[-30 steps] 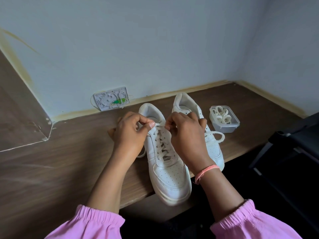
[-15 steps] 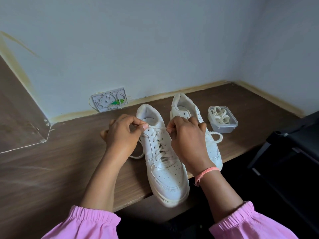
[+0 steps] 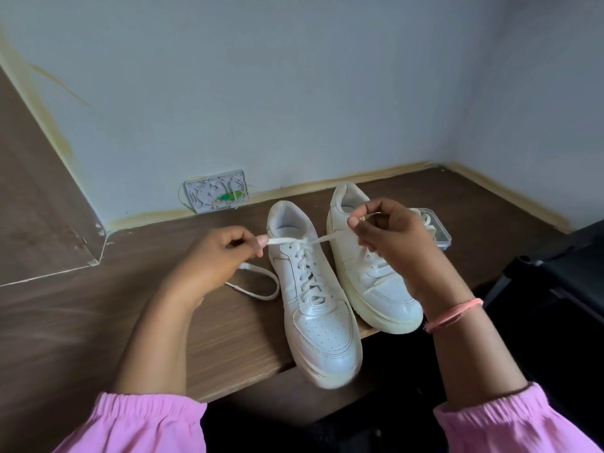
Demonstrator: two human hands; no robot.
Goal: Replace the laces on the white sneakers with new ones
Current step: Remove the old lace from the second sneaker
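1. While both our hands are pulled apart over the near sneaker (image 3: pixel 313 289), the job looks to us like it's barely underway: that shoe is laced all the way up, only the knot at the top seems undone, and the lace (image 3: pixel 295 239) is stretched sideways across the top eyelets.
2. Our left hand (image 3: pixel 215 259), just left of the near sneaker's collar, has fingers curled tight and pinches one lace end between thumb and forefinger. The loose tail loops on the wooden desk (image 3: pixel 98 322) just left of the shoe.
3. Our right hand (image 3: pixel 389 237), up and to the right of the near sneaker, pinches the other lace end the same way, fingers curled in, held above the second sneaker (image 3: pixel 369 256).
4. Left to do, as far as we can judge: pull the whole lace out of this shoe, do the same on the second one, then thread the new ones. We can't tell how the second shoe is laced, since the right hand covers it.
5. Looks: both sneakers are white leather-ish low-tops with perforated toes and chunky, slightly yellowed soles, toes pointing at us, the near one poking over the desk edge.
6. Behind and right of the near sneaker, mostly hidden by the right hand, sits a clear plastic container (image 3: pixel 441 233) with what looks like pale coiled laces, probably the new set.
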